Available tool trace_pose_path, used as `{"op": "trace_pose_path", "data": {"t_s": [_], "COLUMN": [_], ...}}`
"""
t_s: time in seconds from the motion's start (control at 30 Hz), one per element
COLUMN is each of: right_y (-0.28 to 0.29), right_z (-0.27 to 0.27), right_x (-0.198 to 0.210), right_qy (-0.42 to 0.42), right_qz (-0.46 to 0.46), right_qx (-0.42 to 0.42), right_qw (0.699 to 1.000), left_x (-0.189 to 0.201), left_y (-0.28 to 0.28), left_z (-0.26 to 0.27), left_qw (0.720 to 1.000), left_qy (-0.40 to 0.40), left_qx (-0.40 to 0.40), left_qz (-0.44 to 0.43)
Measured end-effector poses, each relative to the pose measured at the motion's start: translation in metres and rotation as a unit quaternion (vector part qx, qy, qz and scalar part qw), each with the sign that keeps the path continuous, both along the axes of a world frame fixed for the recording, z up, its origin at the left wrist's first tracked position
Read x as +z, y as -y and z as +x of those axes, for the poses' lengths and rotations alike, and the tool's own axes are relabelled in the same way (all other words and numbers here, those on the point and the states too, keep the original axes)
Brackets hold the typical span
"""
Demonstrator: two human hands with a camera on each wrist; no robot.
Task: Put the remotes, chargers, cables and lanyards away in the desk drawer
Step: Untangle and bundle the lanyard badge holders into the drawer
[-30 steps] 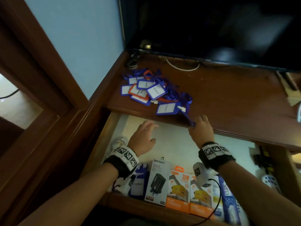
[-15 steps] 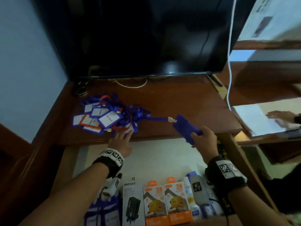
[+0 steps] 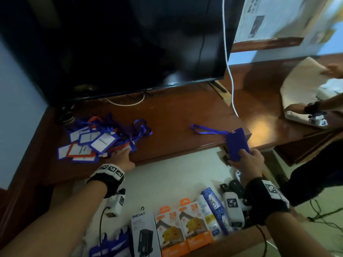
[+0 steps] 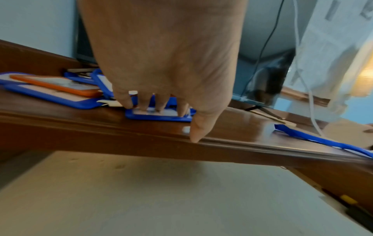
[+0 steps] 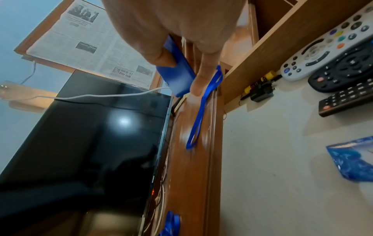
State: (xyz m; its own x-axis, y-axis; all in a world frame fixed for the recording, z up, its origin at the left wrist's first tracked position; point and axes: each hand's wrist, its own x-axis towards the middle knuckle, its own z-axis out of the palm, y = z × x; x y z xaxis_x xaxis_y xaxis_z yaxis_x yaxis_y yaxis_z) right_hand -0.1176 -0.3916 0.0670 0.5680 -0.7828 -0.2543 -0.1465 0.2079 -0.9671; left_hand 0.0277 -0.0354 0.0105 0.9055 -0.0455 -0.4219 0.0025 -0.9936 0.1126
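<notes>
A pile of blue and orange lanyards with name badges lies at the left of the wooden desk top. My left hand reaches over the desk edge, and its straight fingers press a blue badge at the near side of the pile. My right hand grips a blue badge holder at the desk's front edge, between thumb and fingers. Its blue strap trails left across the desk, apart from the pile. The open drawer lies below both hands.
Charger boxes line the drawer's front, and remotes lie at its right. A black TV stands behind the pile, with a white cable hanging beside it. Another person's hand handles paper at the right.
My right hand has pulled the blue badge holder rightward, and its strap has come free of the pile onto the desk. My left hand stays at the pile's near edge.
</notes>
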Motion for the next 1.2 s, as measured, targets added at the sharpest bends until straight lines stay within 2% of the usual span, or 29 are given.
{"op": "trace_pose_path", "data": {"t_s": [0.07,0.13,0.23,0.3,0.37,0.4,0.5,0.63,0.8,0.9,0.97,1.03,1.1,1.2], "right_y": [-0.009,-0.021,-0.041,-0.055,-0.07,-0.077,-0.093,-0.101,-0.11,-0.112,-0.114,-0.117,-0.119,-0.124], "right_z": [-0.003,-0.006,-0.01,-0.011,-0.011,-0.011,-0.011,-0.017,-0.023,-0.015,-0.008,0.001,0.008,0.017], "right_x": [-0.003,-0.005,-0.011,-0.014,-0.011,-0.007,-0.004,-0.013,-0.021,-0.019,-0.016,-0.016,-0.018,-0.021], "right_qy": [-0.005,-0.013,-0.038,-0.033,0.015,0.055,0.126,0.111,0.087,0.064,0.055,0.037,0.018,0.015], "right_qz": [-0.01,-0.045,-0.131,-0.203,-0.301,-0.353,-0.445,-0.454,-0.362,-0.238,-0.163,-0.16,-0.195,-0.193], "right_qx": [0.022,0.064,0.128,0.179,0.24,0.274,0.356,0.431,0.52,0.584,0.59,0.56,0.521,0.531], "right_qw": [1.0,0.997,0.982,0.962,0.923,0.893,0.812,0.772,0.769,0.774,0.789,0.812,0.83,0.825], "left_x": [0.005,0.015,0.045,0.065,0.082,0.087,0.092,0.082,0.069,0.062,0.06,0.06,0.062,0.07], "left_y": [0.016,0.038,0.076,0.101,0.12,0.126,0.134,0.122,0.102,0.091,0.084,0.079,0.076,0.071], "left_z": [-0.007,-0.018,-0.047,-0.065,-0.079,-0.084,-0.091,-0.097,-0.115,-0.122,-0.124,-0.127,-0.131,-0.137], "left_qw": [0.999,0.992,0.96,0.93,0.869,0.839,0.805,0.769,0.766,0.751,0.755,0.75,0.753,0.761], "left_qy": [0.025,0.037,0.016,-0.035,-0.126,-0.161,-0.167,-0.136,-0.128,-0.113,-0.101,-0.094,-0.089,-0.1], "left_qx": [-0.016,-0.049,-0.062,-0.026,0.051,0.086,0.159,0.251,0.31,0.345,0.34,0.344,0.343,0.314], "left_qz": [-0.024,-0.108,-0.271,-0.365,-0.477,-0.512,-0.547,-0.572,-0.549,-0.552,-0.552,-0.557,-0.554,-0.558]}}
